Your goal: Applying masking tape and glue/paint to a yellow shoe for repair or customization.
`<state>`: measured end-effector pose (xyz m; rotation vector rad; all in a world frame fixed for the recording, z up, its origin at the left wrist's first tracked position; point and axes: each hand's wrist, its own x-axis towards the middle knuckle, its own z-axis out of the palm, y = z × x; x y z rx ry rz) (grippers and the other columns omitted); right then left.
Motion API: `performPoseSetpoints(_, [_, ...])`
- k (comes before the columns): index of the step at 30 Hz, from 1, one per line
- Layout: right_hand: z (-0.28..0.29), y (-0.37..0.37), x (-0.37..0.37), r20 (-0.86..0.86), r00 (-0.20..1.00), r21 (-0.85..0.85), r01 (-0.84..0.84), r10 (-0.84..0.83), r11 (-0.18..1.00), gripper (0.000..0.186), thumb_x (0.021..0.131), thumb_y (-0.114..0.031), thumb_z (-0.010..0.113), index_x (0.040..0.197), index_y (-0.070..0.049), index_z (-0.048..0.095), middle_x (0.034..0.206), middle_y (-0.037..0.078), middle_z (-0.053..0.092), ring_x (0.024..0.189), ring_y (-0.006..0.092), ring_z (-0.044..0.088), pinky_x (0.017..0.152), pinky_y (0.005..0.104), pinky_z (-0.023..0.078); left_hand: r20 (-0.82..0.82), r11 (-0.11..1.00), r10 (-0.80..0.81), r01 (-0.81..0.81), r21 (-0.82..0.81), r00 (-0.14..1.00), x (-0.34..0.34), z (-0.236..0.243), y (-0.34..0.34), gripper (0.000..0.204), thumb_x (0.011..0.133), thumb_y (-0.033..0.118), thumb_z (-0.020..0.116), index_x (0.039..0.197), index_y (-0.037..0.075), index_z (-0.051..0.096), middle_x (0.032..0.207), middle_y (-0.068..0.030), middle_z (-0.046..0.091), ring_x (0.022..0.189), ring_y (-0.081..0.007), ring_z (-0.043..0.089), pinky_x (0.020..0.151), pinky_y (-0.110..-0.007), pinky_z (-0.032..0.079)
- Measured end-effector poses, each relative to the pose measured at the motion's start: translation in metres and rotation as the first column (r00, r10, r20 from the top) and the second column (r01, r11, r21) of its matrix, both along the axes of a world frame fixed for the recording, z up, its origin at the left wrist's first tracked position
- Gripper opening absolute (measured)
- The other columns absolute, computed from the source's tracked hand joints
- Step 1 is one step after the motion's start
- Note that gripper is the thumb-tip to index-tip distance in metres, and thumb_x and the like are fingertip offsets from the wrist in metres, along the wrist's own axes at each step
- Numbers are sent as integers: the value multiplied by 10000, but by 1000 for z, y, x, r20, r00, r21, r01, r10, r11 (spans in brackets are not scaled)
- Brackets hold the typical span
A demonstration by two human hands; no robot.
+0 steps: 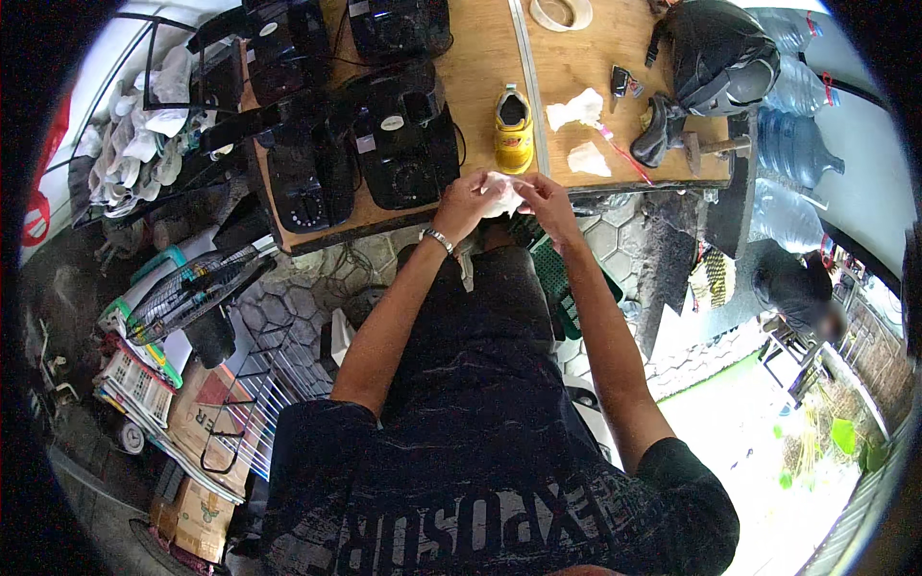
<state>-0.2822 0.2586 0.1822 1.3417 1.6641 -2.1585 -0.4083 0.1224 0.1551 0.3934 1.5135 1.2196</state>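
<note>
Both hands meet at the near edge of the wooden table. My left hand [466, 202], with a metal watch on the wrist, grips a crumpled white piece [499, 190] that looks like paper or cloth, and my right hand [547, 204] pinches its other side. Just beyond them a small yellow shoe [514, 139] stands on the tabletop. To its right lie white scraps [588, 161], a thin red stick-like item [624, 156] and a small dark object [624, 84].
Black machines [403, 144] cover the table's left part. A black bag [715, 58], dark footwear [653, 134] and hammer [706, 144] sit at right. Water jugs [792, 144], a fan [187, 298], wire rack [259, 403], hanging white items [139, 134] and another person [788, 278] surround me.
</note>
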Motion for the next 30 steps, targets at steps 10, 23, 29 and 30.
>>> performPoseSetpoints(10, [-17, -11, -10, -2, 955, 20, 296, -296, 955, 199, 944, -214, 594, 1061, -53, 604, 917, 6, 628, 787, 83, 607, 689, 240, 525, 298, 914, 394, -405, -29, 870, 22, -31, 15, 286, 897, 135, 653, 1109, -21, 541, 1002, -107, 664, 907, -143, 642, 772, -271, 524])
performPoseSetpoints(23, [16, -20, 6, -42, 968, -393, 212, -247, 895, 454, 938, -384, 575, 1256, -65, 517, 1135, 45, 595, 1058, 174, 567, 911, 388, 474, 332, 966, 117, -185, 180, 936, 12, 6, 4, 475, 791, 20, 739, 1189, 35, 479, 1078, -112, 635, 967, -170, 641, 797, -302, 557])
performPoseSetpoints(29, [17, -30, 12, -130, 976, -589, 67, -177, 805, 697, 837, -539, 653, 1295, -47, 469, 1192, 68, 591, 1108, 187, 560, 952, 425, 456, 342, 950, 72, -169, 264, 937, 18, 20, 1, 387, 819, 14, 712, 1099, 42, 447, 967, -70, 606, 903, -158, 649, 793, -294, 550])
performPoseSetpoints(30, [17, -31, 16, -137, 976, -608, 53, -170, 792, 775, 771, -593, 694, 1272, -36, 496, 1184, 82, 597, 1119, 206, 562, 971, 432, 449, 307, 952, 41, -130, 277, 951, 18, 20, -2, 373, 830, 10, 699, 1100, 40, 444, 974, -93, 620, 919, -174, 650, 801, -301, 555])
